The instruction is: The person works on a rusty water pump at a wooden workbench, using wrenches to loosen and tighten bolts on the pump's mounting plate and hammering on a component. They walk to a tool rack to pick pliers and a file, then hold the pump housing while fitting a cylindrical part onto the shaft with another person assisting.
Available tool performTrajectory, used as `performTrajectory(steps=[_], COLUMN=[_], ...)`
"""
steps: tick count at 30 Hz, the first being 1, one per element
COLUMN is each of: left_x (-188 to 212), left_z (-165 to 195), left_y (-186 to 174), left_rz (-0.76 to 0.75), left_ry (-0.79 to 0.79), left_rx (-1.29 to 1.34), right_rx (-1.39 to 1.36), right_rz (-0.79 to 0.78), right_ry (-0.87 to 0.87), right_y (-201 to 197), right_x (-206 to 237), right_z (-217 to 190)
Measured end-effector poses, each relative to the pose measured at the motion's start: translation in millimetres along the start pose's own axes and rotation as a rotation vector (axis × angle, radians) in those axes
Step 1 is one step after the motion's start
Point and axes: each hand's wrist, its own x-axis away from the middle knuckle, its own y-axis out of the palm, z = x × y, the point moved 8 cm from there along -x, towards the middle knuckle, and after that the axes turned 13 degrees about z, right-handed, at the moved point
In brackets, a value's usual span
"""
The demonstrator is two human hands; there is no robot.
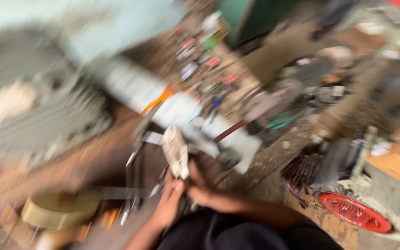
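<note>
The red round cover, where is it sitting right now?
In the head view the red round cover lies at the lower right, on the cluttered bench, to the right of the person's two hands and just below a dark finned metal part.

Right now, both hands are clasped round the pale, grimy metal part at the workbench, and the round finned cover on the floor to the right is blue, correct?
Not quite: the round finned cover on the floor to the right is red, not blue. The head view shows it, blurred but clearly red. The rest holds: the left hand and right hand are both clasped round the pale, grimy metal part at the workbench.
</note>
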Motion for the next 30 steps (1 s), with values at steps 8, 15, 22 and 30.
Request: performTrajectory(steps=[8, 15, 22, 30], left_x=[20.0, 38.0, 67.3, 129.7], left_z=[-16.1, 13.2, 24.2, 29.2], left_y=[-8.3, -15.6, -46.7, -35.4], left_rz=[-0.061, 0.035, 0.381, 0.431], left_ry=[-0.203, -0.291, -0.274, -0.476], left_rx=[-0.035, -0.334, -0.733, -1.192], right_rx=[0.189, 0.520, 1.042, 1.260], right_rz=[-0.135, -0.123, -0.039, -0.087], right_ry=[0.528, -0.168, -0.019, -0.227], right_y=[-32.5, -85.7, -179.8, -209.1], right_x=[39.3, 25.3, -14.1, -51.8], right_z=[52.4, 18.6, 21.7, 19.1])
